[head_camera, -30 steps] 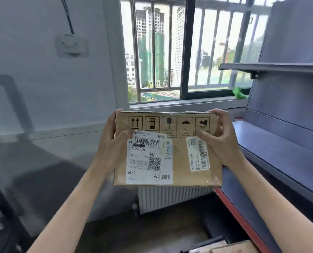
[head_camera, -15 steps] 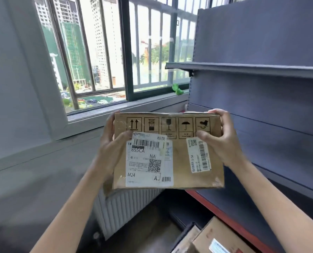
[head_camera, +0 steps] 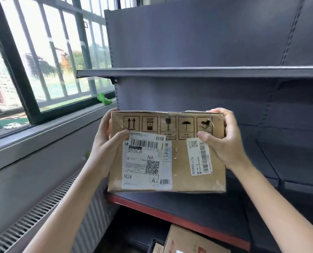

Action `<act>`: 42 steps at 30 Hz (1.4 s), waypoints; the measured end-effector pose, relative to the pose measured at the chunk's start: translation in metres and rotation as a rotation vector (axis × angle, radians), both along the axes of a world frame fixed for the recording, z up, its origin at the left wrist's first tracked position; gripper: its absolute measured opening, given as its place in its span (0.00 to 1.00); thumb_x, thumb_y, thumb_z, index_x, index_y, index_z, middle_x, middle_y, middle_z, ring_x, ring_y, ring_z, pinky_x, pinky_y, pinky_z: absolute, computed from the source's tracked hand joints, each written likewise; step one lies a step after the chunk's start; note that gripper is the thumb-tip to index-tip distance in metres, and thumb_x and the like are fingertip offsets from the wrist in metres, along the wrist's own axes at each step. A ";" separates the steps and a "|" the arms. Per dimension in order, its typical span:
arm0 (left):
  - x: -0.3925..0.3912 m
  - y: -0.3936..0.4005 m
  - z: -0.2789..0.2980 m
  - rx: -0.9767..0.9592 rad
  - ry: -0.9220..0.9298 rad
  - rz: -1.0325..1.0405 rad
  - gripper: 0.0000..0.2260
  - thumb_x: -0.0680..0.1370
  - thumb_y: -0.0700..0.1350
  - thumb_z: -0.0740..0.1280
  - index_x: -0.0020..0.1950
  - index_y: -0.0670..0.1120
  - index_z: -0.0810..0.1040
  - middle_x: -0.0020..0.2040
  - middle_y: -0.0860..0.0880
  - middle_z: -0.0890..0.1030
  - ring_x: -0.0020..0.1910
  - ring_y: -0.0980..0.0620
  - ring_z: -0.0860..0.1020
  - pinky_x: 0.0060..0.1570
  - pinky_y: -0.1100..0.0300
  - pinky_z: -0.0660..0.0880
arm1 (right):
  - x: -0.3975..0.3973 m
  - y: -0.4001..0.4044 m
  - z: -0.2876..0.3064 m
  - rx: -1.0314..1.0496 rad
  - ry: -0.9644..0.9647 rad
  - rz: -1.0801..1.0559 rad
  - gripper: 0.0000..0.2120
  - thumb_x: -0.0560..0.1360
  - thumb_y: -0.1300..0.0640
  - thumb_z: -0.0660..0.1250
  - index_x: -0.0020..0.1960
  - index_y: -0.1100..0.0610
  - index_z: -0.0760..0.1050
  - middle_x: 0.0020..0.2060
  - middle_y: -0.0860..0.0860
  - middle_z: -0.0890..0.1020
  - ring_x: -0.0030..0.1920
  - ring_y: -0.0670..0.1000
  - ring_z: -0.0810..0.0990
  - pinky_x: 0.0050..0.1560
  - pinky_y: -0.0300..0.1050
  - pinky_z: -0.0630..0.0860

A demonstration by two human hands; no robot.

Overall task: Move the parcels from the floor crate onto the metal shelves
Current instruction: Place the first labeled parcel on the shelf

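A brown cardboard parcel (head_camera: 177,161) with white shipping labels and a row of handling symbols is held upright in front of me. My left hand (head_camera: 106,148) grips its left side, thumb on the label. My right hand (head_camera: 223,141) grips its upper right corner. The parcel hangs just above the front of a dark metal shelf (head_camera: 197,207) with a red edge. An upper shelf (head_camera: 188,72) runs across above it. More parcels (head_camera: 192,241) show at the bottom edge, below the shelf; their container is hidden.
A barred window (head_camera: 42,57) and grey sill (head_camera: 46,134) fill the left side. A small green object (head_camera: 103,99) lies on the sill by the shelf upright. A ribbed radiator (head_camera: 48,207) runs under the sill. A further shelf section (head_camera: 289,161) continues right.
My view has swung right from the window wall to face the shelving. The parcel, held the same way in both hands, now sits in front of the shelf bay.
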State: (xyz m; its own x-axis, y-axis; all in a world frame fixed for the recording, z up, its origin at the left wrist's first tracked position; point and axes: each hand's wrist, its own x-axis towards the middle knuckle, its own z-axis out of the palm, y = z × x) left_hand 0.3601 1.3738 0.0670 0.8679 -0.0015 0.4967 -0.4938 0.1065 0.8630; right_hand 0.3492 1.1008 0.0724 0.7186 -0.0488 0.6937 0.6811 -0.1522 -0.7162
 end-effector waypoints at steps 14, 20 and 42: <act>0.096 -0.025 0.004 -0.047 -0.042 -0.396 0.22 0.71 0.41 0.66 0.59 0.62 0.72 0.48 0.56 0.83 0.44 0.56 0.82 0.38 0.60 0.78 | 0.007 -0.007 0.003 0.017 -0.023 -0.323 0.26 0.61 0.51 0.72 0.55 0.50 0.67 0.43 0.39 0.81 0.45 0.41 0.82 0.39 0.34 0.77; 0.127 0.007 0.003 -0.070 -0.033 -0.462 0.22 0.70 0.40 0.67 0.59 0.62 0.73 0.49 0.55 0.82 0.46 0.55 0.81 0.39 0.60 0.78 | 0.022 0.028 0.007 -0.006 -0.017 -0.384 0.28 0.60 0.50 0.72 0.57 0.52 0.66 0.47 0.47 0.78 0.46 0.43 0.82 0.40 0.36 0.78; 0.189 0.030 -0.025 -0.096 -0.098 -0.326 0.23 0.70 0.40 0.67 0.61 0.60 0.71 0.49 0.57 0.81 0.47 0.57 0.80 0.42 0.63 0.78 | 0.100 0.040 -0.008 0.024 0.006 -0.295 0.32 0.61 0.52 0.73 0.60 0.60 0.65 0.46 0.47 0.79 0.46 0.47 0.82 0.41 0.39 0.78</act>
State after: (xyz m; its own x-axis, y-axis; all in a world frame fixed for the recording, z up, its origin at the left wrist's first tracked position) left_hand 0.5494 1.4037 0.0425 0.7777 -0.2198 0.5889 -0.5005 0.3503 0.7917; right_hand 0.4494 1.1411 0.0645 0.6750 -0.2724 0.6857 0.6057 -0.3261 -0.7258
